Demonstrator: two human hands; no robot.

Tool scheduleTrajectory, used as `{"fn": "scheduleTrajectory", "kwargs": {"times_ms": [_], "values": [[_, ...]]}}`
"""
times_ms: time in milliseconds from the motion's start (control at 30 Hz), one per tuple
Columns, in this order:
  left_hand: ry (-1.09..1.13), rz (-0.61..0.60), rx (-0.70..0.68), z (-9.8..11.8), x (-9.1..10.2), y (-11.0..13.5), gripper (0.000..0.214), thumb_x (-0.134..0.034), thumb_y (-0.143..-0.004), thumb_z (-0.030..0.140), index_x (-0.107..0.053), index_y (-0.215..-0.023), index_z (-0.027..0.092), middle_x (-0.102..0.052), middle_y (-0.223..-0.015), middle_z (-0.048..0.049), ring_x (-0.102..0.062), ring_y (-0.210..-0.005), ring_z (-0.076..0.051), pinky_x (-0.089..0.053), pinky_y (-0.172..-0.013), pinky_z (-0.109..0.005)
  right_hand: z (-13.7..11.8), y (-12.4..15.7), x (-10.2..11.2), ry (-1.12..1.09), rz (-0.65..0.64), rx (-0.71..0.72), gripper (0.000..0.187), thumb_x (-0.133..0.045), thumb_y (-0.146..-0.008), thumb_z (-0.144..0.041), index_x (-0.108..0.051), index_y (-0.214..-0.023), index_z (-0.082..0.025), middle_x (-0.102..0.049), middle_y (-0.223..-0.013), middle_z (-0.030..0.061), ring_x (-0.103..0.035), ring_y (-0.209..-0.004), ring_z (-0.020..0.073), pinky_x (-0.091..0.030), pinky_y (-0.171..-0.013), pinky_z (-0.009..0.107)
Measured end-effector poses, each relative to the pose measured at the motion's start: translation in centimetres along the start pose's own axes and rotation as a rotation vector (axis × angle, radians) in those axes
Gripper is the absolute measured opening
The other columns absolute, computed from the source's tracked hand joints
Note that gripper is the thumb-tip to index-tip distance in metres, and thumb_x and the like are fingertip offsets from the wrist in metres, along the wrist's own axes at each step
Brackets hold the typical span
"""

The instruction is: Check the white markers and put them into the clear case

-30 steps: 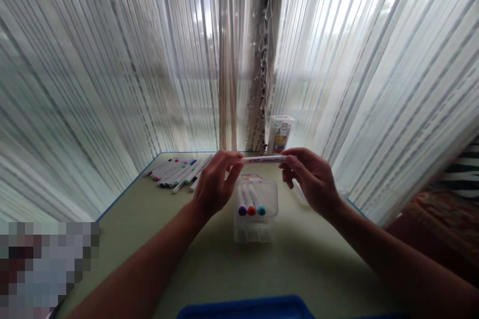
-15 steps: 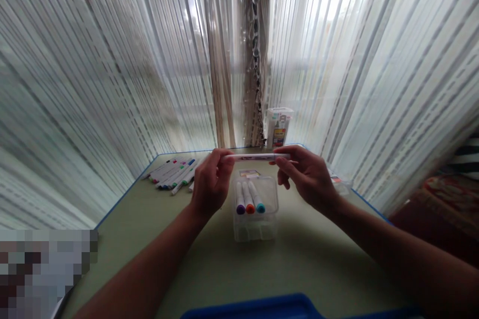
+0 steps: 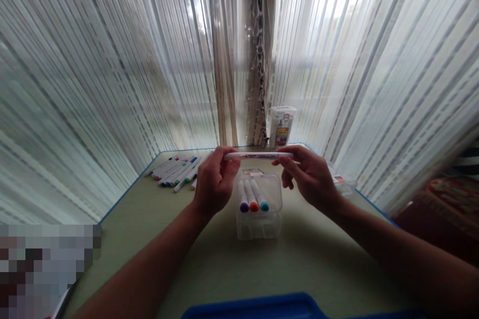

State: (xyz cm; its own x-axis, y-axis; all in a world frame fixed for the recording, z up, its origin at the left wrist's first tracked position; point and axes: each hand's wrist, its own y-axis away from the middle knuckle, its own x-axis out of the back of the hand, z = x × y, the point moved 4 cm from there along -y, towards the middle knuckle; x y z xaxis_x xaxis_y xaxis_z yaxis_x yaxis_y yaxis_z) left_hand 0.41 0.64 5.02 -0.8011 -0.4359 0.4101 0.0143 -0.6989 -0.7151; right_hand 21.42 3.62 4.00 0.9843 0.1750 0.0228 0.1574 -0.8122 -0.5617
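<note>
A white marker (image 3: pixel 258 156) lies level in the air, held at both ends. My left hand (image 3: pixel 217 176) pinches its left end between thumb and fingers, and my right hand (image 3: pixel 307 169) grips the right end. Under it, a clear plastic case (image 3: pixel 275 191) sits on the table. Three white markers rest in its upper part, with a purple end (image 3: pixel 244 207), an orange end (image 3: pixel 254 206) and a turquoise end (image 3: pixel 264 206) pointing towards me. To the left of my left hand, several loose markers (image 3: pixel 175 173) are spread in a pile, partly hidden by that hand.
A clear upright marker box (image 3: pixel 283 127) with a label stands at the table's far edge by the curtain (image 3: pixel 179 59). Behind my right hand is another clear plastic piece (image 3: pixel 346 186). A blue object (image 3: pixel 254 306) lies at the near edge of the pale green table (image 3: pixel 224 269).
The view has shifted slightly. Both hands keep the marker level between them, and my left thumb sits a little lower away from its left end.
</note>
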Motion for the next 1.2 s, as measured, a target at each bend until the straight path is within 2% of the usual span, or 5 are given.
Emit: {"fn": "scheduleTrajectory", "kwargs": {"times_ms": [200, 633, 933, 1200], "values": [[0.003, -0.015, 0.005, 0.18, 0.25, 0.11, 0.019, -0.051, -0.094, 0.031, -0.062, -0.102, 0.017, -0.064, -0.080, -0.0019, -0.057, -0.069, -0.014, -0.040, -0.060, -0.025, -0.05, 0.03, 0.10, 0.025, -0.002, 0.011, 0.025, -0.067, -0.089, -0.038, -0.062, -0.099, -0.016, -0.069, -0.079, 0.0029, -0.056, -0.042, 0.0074, -0.043, -0.035, 0.022], [0.064, -0.051, 0.033, -0.27, 0.14, 0.16, 0.027, -0.042, -0.098, 0.036, -0.061, -0.106, 0.018, -0.059, -0.070, -0.0010, -0.053, -0.062, -0.015, -0.037, -0.053, -0.026, -0.31, 0.19, 0.07, 0.088, -0.010, 0.064, 0.026, -0.065, -0.090, -0.042, -0.062, -0.097, -0.017, -0.069, -0.076, 0.0021, -0.055, -0.042, 0.0071, -0.044, -0.037, 0.020], [0.071, -0.051, 0.025, -0.15, 0.02, 0.16, 0.027, -0.043, -0.098, 0.035, -0.062, -0.105, 0.018, -0.056, -0.069, -0.0001, -0.052, -0.061, -0.014, -0.038, -0.054, -0.025, -0.31, 0.17, 0.08, 0.095, -0.012, 0.068, 0.026, -0.064, -0.091, -0.042, -0.062, -0.097, -0.017, -0.069, -0.076, 0.0018, -0.055, -0.042, 0.0070, -0.044, -0.037, 0.020], [0.058, -0.051, 0.023, -0.23, 0.10, 0.10, 0.026, -0.044, -0.097, 0.034, -0.063, -0.106, 0.018, -0.059, -0.072, -0.0011, -0.054, -0.062, -0.014, -0.039, -0.054, -0.025, -0.24, 0.17, 0.02, 0.097, -0.014, 0.065, 0.026, -0.064, -0.091, -0.043, -0.061, -0.098, -0.017, -0.068, -0.077, 0.0022, -0.055, -0.043, 0.0074, -0.045, -0.038, 0.020]]}}
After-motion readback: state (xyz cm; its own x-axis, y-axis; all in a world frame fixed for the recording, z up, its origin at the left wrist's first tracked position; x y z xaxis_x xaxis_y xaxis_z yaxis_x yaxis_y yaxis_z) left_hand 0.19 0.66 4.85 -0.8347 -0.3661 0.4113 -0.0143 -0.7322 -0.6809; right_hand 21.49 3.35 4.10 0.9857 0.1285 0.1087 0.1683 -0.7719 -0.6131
